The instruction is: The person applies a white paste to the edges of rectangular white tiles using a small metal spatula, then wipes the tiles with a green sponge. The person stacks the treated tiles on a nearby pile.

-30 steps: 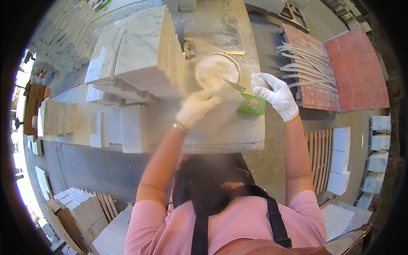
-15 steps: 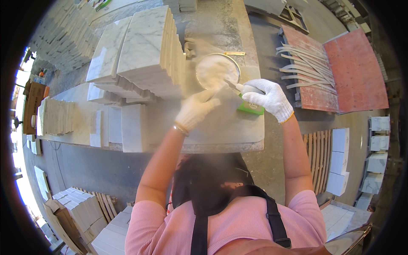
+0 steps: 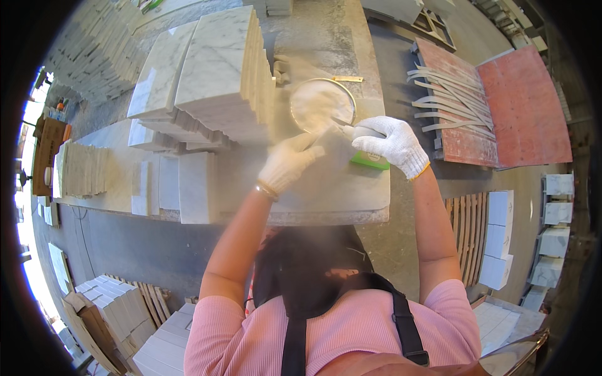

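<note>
White knitted gloves cover both hands. My right hand (image 3: 390,144) grips a putty knife (image 3: 340,121), its dark thin blade pointing left at the near right rim of a round tin (image 3: 353,106). White paste or powder (image 3: 316,100) fills the tin. Opposite, my left hand (image 3: 290,161) has its fingers drawn together near the tin's front edge; a smeared haze hides what they hold, if anything. Partly under my right hand lies a green box (image 3: 371,161). Behind the tin is a yellow-handled tool (image 3: 347,79).
Tall stacks of grey-veined marble tiles (image 3: 213,59) stand on the table (image 3: 338,194) left of the tin. A crumpled cloth (image 3: 287,67) lies behind it. To the right, a red board (image 3: 527,106) adjoins a stand with pale straps (image 3: 454,97). White boxes (image 3: 498,238) sit on a slatted pallet.
My right hand and the putty knife have shifted slightly left, with the fingers curled a little differently. My left hand stays nearly in place.
</note>
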The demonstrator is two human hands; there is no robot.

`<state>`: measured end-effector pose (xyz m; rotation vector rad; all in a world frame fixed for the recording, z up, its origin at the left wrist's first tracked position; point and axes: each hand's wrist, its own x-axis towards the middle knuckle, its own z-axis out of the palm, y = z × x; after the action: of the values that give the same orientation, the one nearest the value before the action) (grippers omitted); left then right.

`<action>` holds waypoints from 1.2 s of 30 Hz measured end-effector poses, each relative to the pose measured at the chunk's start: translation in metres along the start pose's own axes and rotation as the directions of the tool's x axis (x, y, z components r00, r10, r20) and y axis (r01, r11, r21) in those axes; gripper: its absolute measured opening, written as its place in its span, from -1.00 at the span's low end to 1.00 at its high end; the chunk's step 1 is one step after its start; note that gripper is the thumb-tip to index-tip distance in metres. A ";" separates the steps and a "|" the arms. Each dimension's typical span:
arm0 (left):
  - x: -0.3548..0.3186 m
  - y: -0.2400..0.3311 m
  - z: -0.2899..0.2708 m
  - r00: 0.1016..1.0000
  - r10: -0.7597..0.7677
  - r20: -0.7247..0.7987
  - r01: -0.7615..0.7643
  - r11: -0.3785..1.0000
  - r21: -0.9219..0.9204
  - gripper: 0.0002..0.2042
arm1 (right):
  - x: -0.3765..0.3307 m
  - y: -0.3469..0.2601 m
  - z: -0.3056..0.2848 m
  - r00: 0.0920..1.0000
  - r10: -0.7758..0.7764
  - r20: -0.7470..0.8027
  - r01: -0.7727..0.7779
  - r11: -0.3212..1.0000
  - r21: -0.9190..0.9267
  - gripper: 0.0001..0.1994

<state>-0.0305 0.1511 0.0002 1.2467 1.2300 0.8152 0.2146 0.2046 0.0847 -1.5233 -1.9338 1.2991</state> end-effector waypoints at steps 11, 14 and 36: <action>0.001 -0.002 0.001 1.000 -0.001 0.004 0.002 0.999 -0.048 -0.57 | 0.002 0.000 0.000 1.000 -0.007 0.001 0.007 1.000 -0.014 -0.65; 0.001 0.001 0.000 1.000 0.003 0.002 -0.003 0.999 -0.039 -0.57 | 0.002 -0.001 0.000 1.000 -0.004 0.001 0.004 0.999 -0.031 -0.65; 0.004 -0.004 0.000 1.000 -0.004 0.008 0.004 1.000 -0.025 -0.55 | 0.004 0.005 0.000 1.000 -0.005 -0.022 0.005 1.000 0.005 -0.67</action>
<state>-0.0304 0.1543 -0.0050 1.2257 1.2117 0.8194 0.2162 0.2081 0.0795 -1.5233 -1.9183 1.2792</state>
